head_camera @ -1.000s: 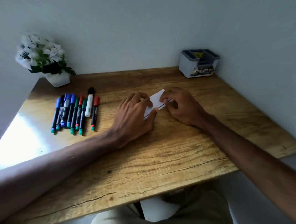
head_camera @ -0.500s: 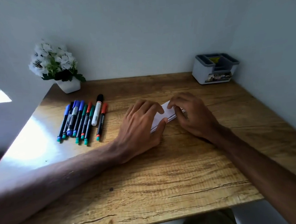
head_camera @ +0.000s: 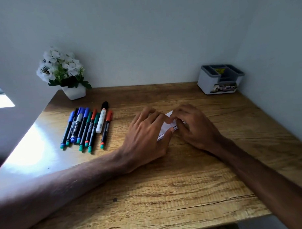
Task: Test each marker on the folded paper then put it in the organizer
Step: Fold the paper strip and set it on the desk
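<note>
Both hands are on the small white folded paper [head_camera: 166, 128], which lies flat mid-desk on the grainy wooden table [head_camera: 166, 191]. The left hand [head_camera: 146, 136] pinches it, thumb at the near edge and fingers curled over. The right hand [head_camera: 196, 128] grips the far end. A row of slim plastic markers [head_camera: 86, 127] lies to the left, and the boxy grey-and-white plastic organizer [head_camera: 221, 80] stands back right. Since half a second ago the fingertips have closed together, hiding more paper.
</note>
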A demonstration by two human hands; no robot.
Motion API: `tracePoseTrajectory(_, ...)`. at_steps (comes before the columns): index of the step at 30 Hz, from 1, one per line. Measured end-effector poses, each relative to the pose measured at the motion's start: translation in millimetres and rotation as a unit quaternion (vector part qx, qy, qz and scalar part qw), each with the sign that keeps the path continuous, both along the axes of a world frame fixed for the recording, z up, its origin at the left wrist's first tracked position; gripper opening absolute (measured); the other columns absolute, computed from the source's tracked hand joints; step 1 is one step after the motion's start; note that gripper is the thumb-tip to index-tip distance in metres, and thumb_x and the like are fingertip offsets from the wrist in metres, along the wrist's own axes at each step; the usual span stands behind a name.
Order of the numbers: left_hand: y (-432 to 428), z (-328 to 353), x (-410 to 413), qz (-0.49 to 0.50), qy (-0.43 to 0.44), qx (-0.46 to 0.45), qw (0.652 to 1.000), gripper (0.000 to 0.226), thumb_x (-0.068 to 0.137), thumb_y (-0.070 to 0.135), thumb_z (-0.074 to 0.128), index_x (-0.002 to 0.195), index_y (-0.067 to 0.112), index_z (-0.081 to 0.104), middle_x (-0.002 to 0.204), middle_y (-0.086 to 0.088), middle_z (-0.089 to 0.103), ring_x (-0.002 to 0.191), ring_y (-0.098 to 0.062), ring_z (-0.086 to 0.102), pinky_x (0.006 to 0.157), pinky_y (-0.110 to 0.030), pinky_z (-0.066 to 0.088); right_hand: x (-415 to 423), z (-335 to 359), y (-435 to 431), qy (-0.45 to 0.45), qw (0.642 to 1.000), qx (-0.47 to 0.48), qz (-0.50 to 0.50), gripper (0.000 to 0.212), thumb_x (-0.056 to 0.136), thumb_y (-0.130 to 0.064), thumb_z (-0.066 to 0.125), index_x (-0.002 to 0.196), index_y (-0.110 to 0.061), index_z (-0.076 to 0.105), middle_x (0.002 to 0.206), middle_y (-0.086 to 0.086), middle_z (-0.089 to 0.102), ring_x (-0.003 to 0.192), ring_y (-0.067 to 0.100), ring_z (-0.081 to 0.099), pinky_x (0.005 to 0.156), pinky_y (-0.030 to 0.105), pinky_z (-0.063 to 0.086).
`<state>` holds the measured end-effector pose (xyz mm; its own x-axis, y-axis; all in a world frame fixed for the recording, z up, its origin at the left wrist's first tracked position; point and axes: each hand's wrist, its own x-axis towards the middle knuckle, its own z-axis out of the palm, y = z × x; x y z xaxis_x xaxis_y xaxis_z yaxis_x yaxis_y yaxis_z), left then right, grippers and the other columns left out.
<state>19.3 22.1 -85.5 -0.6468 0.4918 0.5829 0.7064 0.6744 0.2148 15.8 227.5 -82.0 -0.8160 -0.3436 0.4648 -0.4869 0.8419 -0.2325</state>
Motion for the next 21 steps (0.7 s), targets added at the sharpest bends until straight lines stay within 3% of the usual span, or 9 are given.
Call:
tracePoseTrajectory(6,-4,-2,9,-0.058,0.025,0.007,0.998,0.023,0.098,0.036,0.060,0.098,0.017,0.073,0.097,0.001,0.075,0.099,-0.016,0.059,0.084,-0.030,0.048,5,2,-6,0.012,1.000,-0.009,-0.010,0.016,0.093,-0.006,0.063,0.106,-0.010,0.071,0.113,0.005,0.066,0.109,0.017,0.058,0.088,0.024,0.045)
tracePoseTrajectory(12,-40,4,29,-0.070,-0.004,0.030,0.997,0.024,0.100,0.039,0.056,0.090,0.020,0.066,0.076,0.006,0.070,0.065,-0.016,0.065,0.054,-0.026,0.046,13,10,-22,0.056,0.997,-0.057,0.008,0.017,0.088,0.002,0.066,0.098,-0.009,0.073,0.103,0.003,0.069,0.102,0.017,0.063,0.082,0.033,0.054)
tracePoseTrajectory(16,-70,1,32,-0.009,-0.005,0.011,1.000,0.031,0.098,0.045,0.054,0.082,0.021,0.066,0.062,0.006,0.067,0.048,-0.019,0.061,0.040,-0.030,0.044,8,17,-58,0.016,0.997,-0.061,0.049,0.014,0.089,-0.008,0.071,0.099,-0.018,0.074,0.104,-0.005,0.072,0.098,0.003,0.059,0.086,0.009,0.044)
tracePoseTrajectory(17,-77,0,30,0.008,-0.007,0.010,1.000,0.033,0.098,0.046,0.053,0.081,0.021,0.067,0.061,0.005,0.066,0.047,-0.019,0.061,0.041,-0.031,0.044,4,20,-68,-0.004,0.996,-0.057,0.066,0.013,0.090,-0.012,0.071,0.099,-0.020,0.074,0.104,-0.007,0.072,0.098,0.002,0.059,0.087,0.009,0.043)
tracePoseTrajectory(21,-98,6,16,0.038,-0.008,0.024,0.999,0.024,0.096,0.040,0.060,0.080,0.023,0.066,0.062,0.010,0.065,0.048,-0.010,0.058,0.042,-0.024,0.039,-5,18,-94,-0.077,0.990,-0.035,0.115,0.013,0.093,-0.033,0.068,0.103,-0.026,0.072,0.109,-0.013,0.065,0.106,0.004,0.059,0.088,0.030,0.051)
